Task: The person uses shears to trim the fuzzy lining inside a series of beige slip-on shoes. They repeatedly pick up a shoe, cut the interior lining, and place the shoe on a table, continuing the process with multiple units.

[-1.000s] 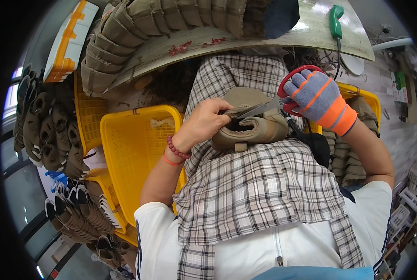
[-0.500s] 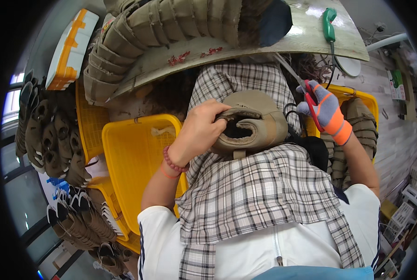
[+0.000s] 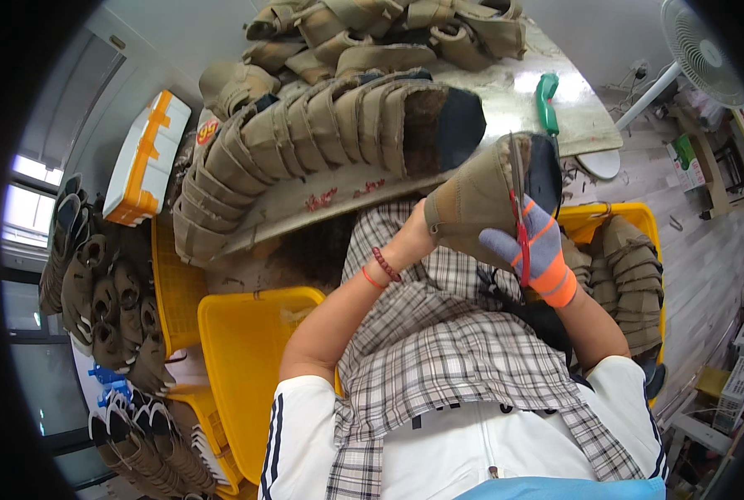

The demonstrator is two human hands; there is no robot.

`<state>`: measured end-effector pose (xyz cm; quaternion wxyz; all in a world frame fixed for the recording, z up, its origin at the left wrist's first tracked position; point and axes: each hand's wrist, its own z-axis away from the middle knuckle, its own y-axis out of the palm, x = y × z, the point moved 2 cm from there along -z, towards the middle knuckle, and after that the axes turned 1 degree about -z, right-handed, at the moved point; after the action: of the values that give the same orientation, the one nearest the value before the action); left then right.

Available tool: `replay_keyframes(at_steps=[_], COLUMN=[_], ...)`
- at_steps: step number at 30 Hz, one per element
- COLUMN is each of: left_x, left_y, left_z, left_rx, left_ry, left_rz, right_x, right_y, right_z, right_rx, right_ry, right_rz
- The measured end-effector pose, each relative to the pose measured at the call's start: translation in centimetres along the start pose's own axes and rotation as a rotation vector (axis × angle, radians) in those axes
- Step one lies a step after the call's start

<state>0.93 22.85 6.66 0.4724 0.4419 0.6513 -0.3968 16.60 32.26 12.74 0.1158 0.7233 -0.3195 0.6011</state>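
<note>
I hold a tan boot-like shoe [image 3: 470, 200] up in front of me, its dark sole end toward the table [image 3: 505, 92]. My left hand [image 3: 420, 237], a red bead bracelet on its wrist, grips the shoe's ankle end and is mostly hidden behind it. My right hand [image 3: 532, 250], in a grey and orange glove, holds red-handled scissors [image 3: 518, 196] with the blades pointing up along the shoe's side. A checked cloth [image 3: 438, 358] covers my lap.
A long row of matching tan shoes [image 3: 322, 142] lies on the table, with a green-handled tool [image 3: 545, 100] beyond. An empty yellow basket [image 3: 247, 375] stands at my left, and another yellow basket [image 3: 647, 218] at my right holds shoes. More shoes [image 3: 97, 292] are stacked far left. A fan [image 3: 705, 50] stands at the back right.
I have lifted the shoe from my lap up toward the table. My right hand with the scissors came back against the shoe's side.
</note>
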Motion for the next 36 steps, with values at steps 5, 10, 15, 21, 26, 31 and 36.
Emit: replay_keyframes(at_steps=[5,10,15,21,26,31,36], left_x=[-4.6,-1.5,0.5,0.6,0.3,-1.1,5.7], left_y=[-9.0,-18.5,-18.1,-18.3,-21.3,-37.1,-48.4], left_z=[-7.8,-12.5,-11.3,-11.2,-12.4,-14.0,-13.0], left_rx=[-0.456,-0.180,-0.380,-0.391,-0.230,-0.645,-0.432], left_ry=[0.611,-0.059,0.199,0.204,0.222,-0.197,-0.910], left_rz=[-1.218,-1.361,-1.257,-1.160,-0.950,-1.691,-1.525], right_x=[-4.3,-10.1,-11.5,-14.7,-17.9,-21.0,-21.5], right_y=[-1.9,3.3,6.1,6.6,5.9,3.9,3.5], right_z=[-6.4,-14.5,-15.5,-19.8,-16.6,-14.3,-13.5], right_rx=[-0.257,-0.230,-0.044,0.084,0.045,-0.002,-0.141], right_ry=[-0.046,-0.152,0.066,-0.010,-0.046,0.061,-0.047], right_rz=[-0.027,-0.027,-0.584,-0.336,-0.126,-0.542,-0.336])
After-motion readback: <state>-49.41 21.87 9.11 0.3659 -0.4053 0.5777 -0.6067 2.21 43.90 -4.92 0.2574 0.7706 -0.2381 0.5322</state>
